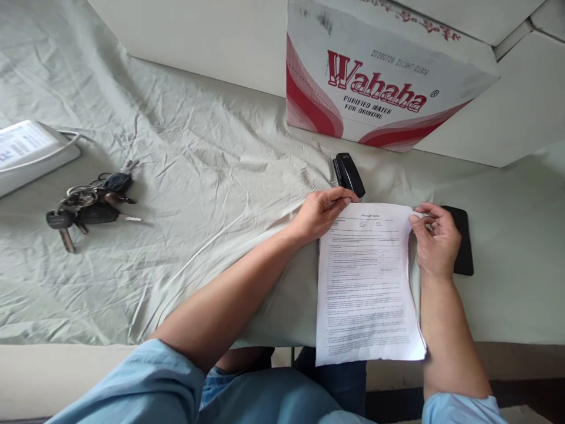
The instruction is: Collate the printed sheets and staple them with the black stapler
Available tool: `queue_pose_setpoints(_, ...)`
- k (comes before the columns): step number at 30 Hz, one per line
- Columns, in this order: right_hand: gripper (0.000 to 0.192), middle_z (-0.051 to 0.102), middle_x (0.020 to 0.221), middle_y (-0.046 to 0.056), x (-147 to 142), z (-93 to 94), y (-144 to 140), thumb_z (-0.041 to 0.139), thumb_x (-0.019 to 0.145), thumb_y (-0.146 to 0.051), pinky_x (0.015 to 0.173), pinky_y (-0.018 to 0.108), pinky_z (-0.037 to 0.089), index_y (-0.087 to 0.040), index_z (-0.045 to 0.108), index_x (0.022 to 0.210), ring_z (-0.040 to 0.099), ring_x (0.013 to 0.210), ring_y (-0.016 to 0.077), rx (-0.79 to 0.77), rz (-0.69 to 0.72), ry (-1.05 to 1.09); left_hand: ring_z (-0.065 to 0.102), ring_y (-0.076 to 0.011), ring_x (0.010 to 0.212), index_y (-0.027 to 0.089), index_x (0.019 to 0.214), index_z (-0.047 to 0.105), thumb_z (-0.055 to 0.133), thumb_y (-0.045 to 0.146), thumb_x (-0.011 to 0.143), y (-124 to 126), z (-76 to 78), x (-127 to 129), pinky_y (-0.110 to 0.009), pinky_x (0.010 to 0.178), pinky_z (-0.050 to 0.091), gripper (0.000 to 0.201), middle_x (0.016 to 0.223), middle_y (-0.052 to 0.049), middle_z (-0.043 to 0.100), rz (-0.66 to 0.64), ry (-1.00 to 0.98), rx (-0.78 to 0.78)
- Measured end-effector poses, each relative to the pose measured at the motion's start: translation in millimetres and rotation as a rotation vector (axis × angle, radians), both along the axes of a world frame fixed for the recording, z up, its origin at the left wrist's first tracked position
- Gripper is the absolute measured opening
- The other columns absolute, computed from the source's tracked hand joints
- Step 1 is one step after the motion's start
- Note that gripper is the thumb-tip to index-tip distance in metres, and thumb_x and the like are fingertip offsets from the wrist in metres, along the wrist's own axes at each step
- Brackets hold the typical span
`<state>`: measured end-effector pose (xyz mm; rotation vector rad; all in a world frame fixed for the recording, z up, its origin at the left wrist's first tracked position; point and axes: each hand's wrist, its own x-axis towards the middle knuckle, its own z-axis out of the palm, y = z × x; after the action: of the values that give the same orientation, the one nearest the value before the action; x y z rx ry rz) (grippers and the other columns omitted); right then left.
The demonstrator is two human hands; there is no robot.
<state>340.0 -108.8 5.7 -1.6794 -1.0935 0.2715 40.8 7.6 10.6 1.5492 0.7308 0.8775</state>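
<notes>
Printed sheets of paper (368, 288) lie partly over the table's front edge, with their lower end sticking out above my lap. My left hand (321, 213) pinches the top left corner of the sheets. At the top right corner, my right hand (435, 235) grips the paper between thumb and fingers. Just beyond my left fingertips sits a black stapler (349, 175), close to the paper's top edge. A black phone (463, 241) lies flat to the right, partly hidden behind my right hand.
A Wahaha water carton (375, 76) stands at the back, against white boxes or panels. On the left lie a bunch of keys (95, 203) and a white device with a cable (33, 153). A wrinkled pale green cloth (198, 176) covers the table.
</notes>
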Motion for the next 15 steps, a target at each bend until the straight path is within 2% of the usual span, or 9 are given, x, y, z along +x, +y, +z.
queue_pose_setpoints(2,0.058,0.084,0.107,0.005,2.2,-1.2,0.3,0.102,0.082,-0.064,0.079,0.035,0.06,-0.025,0.086,0.122,0.068,0.083,0.0175,-0.016,0.012,0.015,0.082,-0.0192,0.107,0.021,0.112,0.085,0.061,0.04,0.112,-0.3,0.7,-0.2,-0.031,0.1,0.059,0.03,0.116,-0.006,0.091,-0.004,-0.007,-0.005)
queue_pose_setpoints(6,0.049,0.079,0.088,0.001,6.0,-3.2,-2.7,0.1,0.084,-0.067,0.08,0.037,0.061,-0.023,0.086,0.102,0.069,0.079,0.0187,-0.041,-0.004,-0.026,0.082,-0.0193,0.107,0.021,0.112,0.085,0.061,0.039,0.112,-0.6,1.6,-0.1,-0.031,0.1,0.06,0.029,0.116,-0.006,0.091,-0.003,-0.002,-0.004)
queue_pose_setpoints(15,0.044,0.079,0.085,0.001,-1.3,1.7,-1.4,0.1,0.083,-0.066,0.08,0.039,0.063,-0.025,0.086,0.096,0.07,0.078,0.02,0.054,-0.049,-0.076,0.086,-0.0241,0.112,0.022,0.121,0.089,0.068,0.051,0.111,0.7,-2.3,0.6,-0.036,0.104,0.063,0.037,0.121,-0.007,0.093,-0.022,0.058,-0.023)
